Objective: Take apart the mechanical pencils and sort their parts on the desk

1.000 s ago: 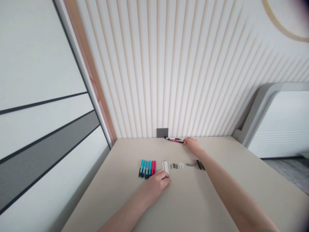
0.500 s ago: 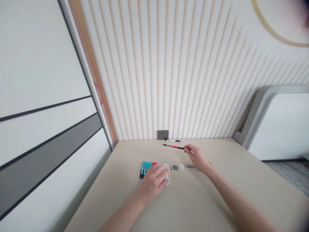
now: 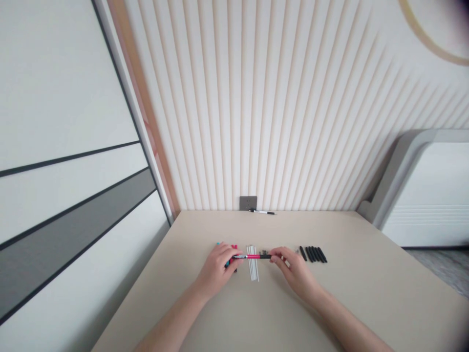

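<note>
A pink and black pen [image 3: 253,256] is held level between both hands above the table. My left hand [image 3: 219,268] pinches its left end, and my right hand [image 3: 291,268] pinches the black right end. Below the pen lie several thin white tubes [image 3: 253,270]. Pink and blue pen parts [image 3: 234,246] are mostly hidden behind my left hand. Small grey pieces [image 3: 264,253] show only in part beside my right hand. Several black barrels [image 3: 315,254] lie in a row to the right of that hand.
On the beige table [image 3: 205,225], a white and black pen [image 3: 263,212] lies at the back edge, by a dark wall socket [image 3: 248,203]. A ribbed wall stands behind, a white cabinet [image 3: 66,234] at left and a pale headboard [image 3: 428,190] at right.
My right hand has brought the pink and black pen down and toward me. My left hand has left the tubes and taken hold of the pen's left end. The black barrels have come into view.
</note>
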`<state>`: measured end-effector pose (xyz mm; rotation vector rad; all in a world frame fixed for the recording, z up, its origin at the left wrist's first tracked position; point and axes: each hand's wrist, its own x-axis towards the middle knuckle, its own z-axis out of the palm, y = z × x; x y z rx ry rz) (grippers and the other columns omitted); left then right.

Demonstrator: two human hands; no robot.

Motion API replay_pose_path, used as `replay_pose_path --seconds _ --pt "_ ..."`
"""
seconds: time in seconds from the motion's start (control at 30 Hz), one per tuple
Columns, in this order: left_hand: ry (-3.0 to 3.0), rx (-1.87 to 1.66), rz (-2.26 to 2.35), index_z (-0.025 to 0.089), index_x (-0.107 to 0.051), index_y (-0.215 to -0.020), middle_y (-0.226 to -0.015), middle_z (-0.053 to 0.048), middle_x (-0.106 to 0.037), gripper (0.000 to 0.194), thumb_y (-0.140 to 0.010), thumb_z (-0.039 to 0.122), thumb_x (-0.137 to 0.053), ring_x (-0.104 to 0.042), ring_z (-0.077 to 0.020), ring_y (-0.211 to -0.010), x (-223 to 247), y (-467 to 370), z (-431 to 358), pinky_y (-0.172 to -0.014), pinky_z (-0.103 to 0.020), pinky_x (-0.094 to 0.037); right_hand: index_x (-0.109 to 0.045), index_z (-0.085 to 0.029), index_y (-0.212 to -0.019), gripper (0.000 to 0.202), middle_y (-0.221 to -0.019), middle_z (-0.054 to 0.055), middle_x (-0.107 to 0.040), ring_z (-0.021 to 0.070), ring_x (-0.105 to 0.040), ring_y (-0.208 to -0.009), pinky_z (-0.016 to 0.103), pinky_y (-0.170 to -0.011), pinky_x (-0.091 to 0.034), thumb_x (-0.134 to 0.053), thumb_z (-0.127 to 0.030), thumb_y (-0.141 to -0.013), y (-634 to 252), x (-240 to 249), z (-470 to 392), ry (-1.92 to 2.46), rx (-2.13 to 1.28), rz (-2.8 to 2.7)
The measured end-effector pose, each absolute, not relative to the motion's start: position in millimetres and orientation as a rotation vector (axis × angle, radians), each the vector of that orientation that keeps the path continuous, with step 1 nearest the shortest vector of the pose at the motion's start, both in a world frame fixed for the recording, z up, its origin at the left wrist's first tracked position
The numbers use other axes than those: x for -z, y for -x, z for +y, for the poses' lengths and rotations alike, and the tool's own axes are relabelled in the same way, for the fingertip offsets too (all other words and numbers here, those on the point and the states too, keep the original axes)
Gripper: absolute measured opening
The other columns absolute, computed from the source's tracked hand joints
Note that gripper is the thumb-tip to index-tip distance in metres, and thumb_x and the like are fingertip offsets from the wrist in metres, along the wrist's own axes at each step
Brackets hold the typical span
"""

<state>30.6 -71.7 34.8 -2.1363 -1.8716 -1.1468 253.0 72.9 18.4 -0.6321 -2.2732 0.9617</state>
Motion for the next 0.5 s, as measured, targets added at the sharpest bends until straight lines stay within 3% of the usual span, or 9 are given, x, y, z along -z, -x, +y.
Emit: replay_pose_path --seconds 0.2,0.4,0.5 --pt "2.176 1.166 -1.87 0.02 -0.067 -0.097 -0.083 -0.004 -0.067 0.013 -0.092 0.026 -0.057 -0.059 -0.018 -0.083 -31.1 -33.3 -71.3 -0.082 -0.033 -0.045 -0.067 -0.022 -0.097 0.025 -0.092 0.006 -0.069 0.0199 -0.059 -0.08 0.03 -0.073 -0.046 -0.049 -0.039 -0.094 -256.2 -23.2 70.8 0.661 -0.943 -2.243" --pt "2.177 1.224 -1.822 0.018 -0.066 -0.099 -0.079 -0.004 -0.064 0.015 -0.094 0.027 -0.055 -0.056 -0.017 -0.078 -30.4 -32.5 -71.6 -0.075 -0.03 -0.045 -0.067 -0.02 -0.103 0.034 -0.086 0.004 -0.07 0.0184 -0.058 -0.075 0.026 -0.063 -0.043 -0.045 -0.044 -0.095 -254.8 -24.1 67.7 0.716 -1.094 -2.207" --pt "2.179 1.242 -1.79 0.018 -0.066 -0.099 -0.079 -0.004 -0.064 0.015 -0.094 0.028 -0.055 -0.056 -0.0167 -0.077 -30.0 -32.0 -71.4 -0.075 -0.03 -0.045 -0.068 -0.018 -0.086 0.042 -0.075 0.003 -0.068 0.0165 -0.055 -0.067 0.025 -0.06 -0.039 -0.039 -0.046 -0.097 -253.4 -23.1 68.4 0.716 -1.087 -2.248"
